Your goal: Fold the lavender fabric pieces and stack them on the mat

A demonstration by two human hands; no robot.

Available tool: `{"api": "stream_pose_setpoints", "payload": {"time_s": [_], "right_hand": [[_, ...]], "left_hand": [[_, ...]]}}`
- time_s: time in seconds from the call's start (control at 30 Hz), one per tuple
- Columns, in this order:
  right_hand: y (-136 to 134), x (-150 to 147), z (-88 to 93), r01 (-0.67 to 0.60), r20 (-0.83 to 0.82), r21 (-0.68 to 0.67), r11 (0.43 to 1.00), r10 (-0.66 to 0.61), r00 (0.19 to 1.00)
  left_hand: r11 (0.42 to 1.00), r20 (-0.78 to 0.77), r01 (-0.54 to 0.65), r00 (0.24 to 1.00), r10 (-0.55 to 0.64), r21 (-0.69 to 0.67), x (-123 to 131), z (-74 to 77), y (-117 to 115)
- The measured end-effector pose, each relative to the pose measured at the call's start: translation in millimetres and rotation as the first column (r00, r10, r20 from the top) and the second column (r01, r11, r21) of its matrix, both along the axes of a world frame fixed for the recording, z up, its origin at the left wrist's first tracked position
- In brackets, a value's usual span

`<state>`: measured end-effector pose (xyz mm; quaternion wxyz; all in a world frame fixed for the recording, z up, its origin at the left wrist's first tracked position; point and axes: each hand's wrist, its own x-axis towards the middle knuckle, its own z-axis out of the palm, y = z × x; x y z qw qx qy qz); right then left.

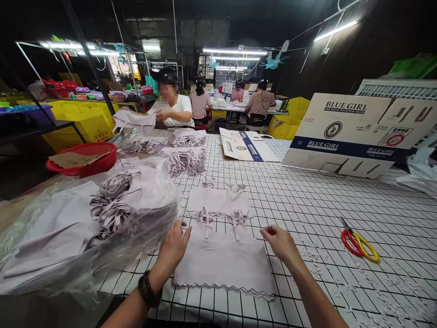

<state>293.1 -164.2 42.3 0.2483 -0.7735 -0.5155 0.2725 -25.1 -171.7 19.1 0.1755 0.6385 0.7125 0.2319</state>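
Note:
A pale lilac camisole-like garment with thin straps and a wavy hem lies flat in front of me, hem towards me. My left hand is at its upper left edge, thumb and fingers apart, holding nothing. Over by the upper right corner is my right hand, fingers loosely bent and seemingly empty; whether it touches the cloth is hard to see. Just beyond, a second matching garment lies flat, its wavy hem partly under the nearer one's straps.
Left, a clear plastic bag holds bundled garments. A red basket stands behind it. Red-and-yellow scissors lie right, among scraps. Cartons stand at the back right. Across the table, a co-worker handles lilac cloth near stacked garments.

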Motion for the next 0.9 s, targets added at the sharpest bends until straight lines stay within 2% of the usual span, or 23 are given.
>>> {"api": "stream_pose_setpoints", "payload": {"time_s": [0.07,0.17,0.23,0.3,0.43,0.63,0.77,0.9], "right_hand": [[39,-10,1.9,-0.017,-0.018,0.058,0.998,0.018,1.0],[92,-22,-9.1,0.054,0.009,-0.025,0.998,-0.054,0.999],[117,-26,-19.1,0.108,0.039,-0.094,0.99,-0.104,0.994],[132,-27,-27.1,0.134,0.05,-0.14,0.981,-0.128,0.991],[142,-25,-35.3,0.142,0.021,-0.204,0.969,-0.14,0.99],[146,-21,-37.0,0.132,-0.089,-0.132,0.982,-0.145,0.985],[146,-13,-36.1,0.163,-0.175,-0.121,0.979,-0.183,0.967],[141,-9,-32.3,0.18,-0.273,-0.177,0.968,-0.224,0.936]], "left_hand": [[0.997,-0.002,0.039,0.999,-0.039,0.067,13,2.4,37],[0.995,-0.044,-0.055,0.998,0.051,-0.084,29,1.6,88],[0.972,-0.06,-0.15,0.988,0.141,-0.181,35,-0.2,110],[0.953,-0.057,-0.212,0.977,0.204,-0.216,36,-2.0,122],[0.931,-0.023,-0.257,0.965,0.26,-0.259,30,-5.6,131],[0.919,0.048,-0.255,0.958,0.282,-0.3,19,-13.0,147],[0.916,0.078,-0.29,0.943,0.322,-0.276,19,-16.6,152],[0.916,0.084,-0.329,0.931,0.355,-0.228,21,-17.4,150]]}}
